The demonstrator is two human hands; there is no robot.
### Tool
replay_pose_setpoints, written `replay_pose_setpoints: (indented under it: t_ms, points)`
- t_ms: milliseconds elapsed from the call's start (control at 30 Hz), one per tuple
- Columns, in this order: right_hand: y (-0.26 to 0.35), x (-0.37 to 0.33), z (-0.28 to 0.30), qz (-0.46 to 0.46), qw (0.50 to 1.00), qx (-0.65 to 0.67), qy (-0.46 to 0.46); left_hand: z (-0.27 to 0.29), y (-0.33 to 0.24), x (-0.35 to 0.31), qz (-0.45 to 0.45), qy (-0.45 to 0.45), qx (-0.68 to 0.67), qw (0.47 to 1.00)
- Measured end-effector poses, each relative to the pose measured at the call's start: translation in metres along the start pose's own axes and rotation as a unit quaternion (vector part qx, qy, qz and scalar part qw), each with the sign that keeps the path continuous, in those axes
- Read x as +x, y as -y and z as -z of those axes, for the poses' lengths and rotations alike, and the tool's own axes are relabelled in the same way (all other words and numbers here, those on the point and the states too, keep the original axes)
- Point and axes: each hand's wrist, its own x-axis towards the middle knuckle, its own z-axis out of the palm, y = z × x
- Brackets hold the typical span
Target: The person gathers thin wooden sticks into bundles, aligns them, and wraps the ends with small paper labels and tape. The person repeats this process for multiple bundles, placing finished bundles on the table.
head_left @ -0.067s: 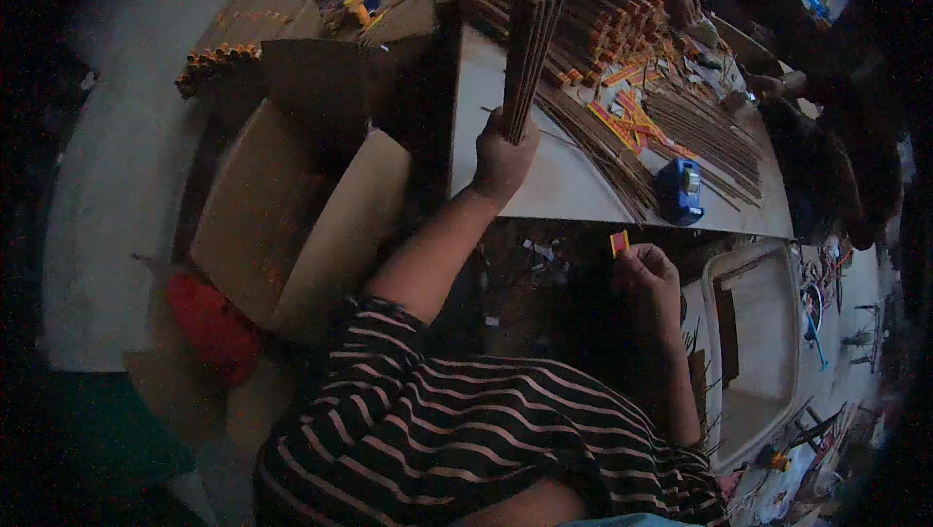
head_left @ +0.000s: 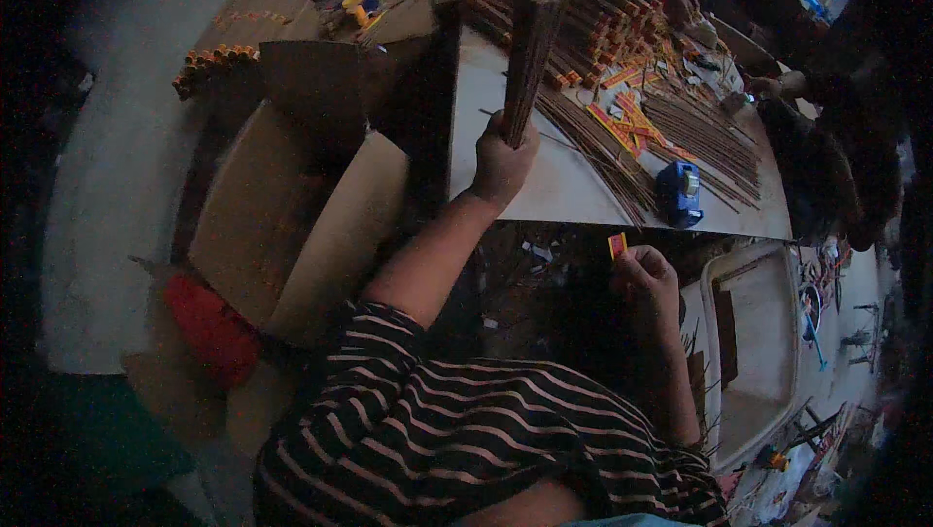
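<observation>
My left hand (head_left: 504, 160) is closed round the lower end of a bundle of thin brown sticks (head_left: 532, 56). It holds the bundle nearly upright over the left part of the white table (head_left: 544, 187). Lower and to the right, in front of the table edge, my right hand (head_left: 649, 279) pinches a small red and yellow paper label (head_left: 617, 246) between thumb and fingers. On the table lie loose brown sticks (head_left: 705, 134) and several red and yellow labels (head_left: 632, 124). A blue tape dispenser (head_left: 678, 194) stands at the near right edge.
Many banded stick bundles (head_left: 593, 17) are piled at the back of the table. An open cardboard box (head_left: 335, 226) stands to my left, with a red bag (head_left: 209, 333) beside it. A white tub (head_left: 763, 352) is at right. Another person's hand (head_left: 768, 87) is across the table.
</observation>
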Motion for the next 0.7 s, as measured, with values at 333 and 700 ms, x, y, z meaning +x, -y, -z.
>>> replay_pose_setpoints:
  t_ms: [333, 700]
  points:
    - [0.023, 0.003, -0.021, 0.036, 0.999, 0.017, 0.027, -0.001, -0.076, 0.005, -0.031, 0.057, 0.126, 0.99]
    - [0.053, -0.04, -0.043, 0.08, 0.996, -0.02, 0.041, 0.038, -0.194, -0.064, 0.367, 0.413, 0.143, 0.821]
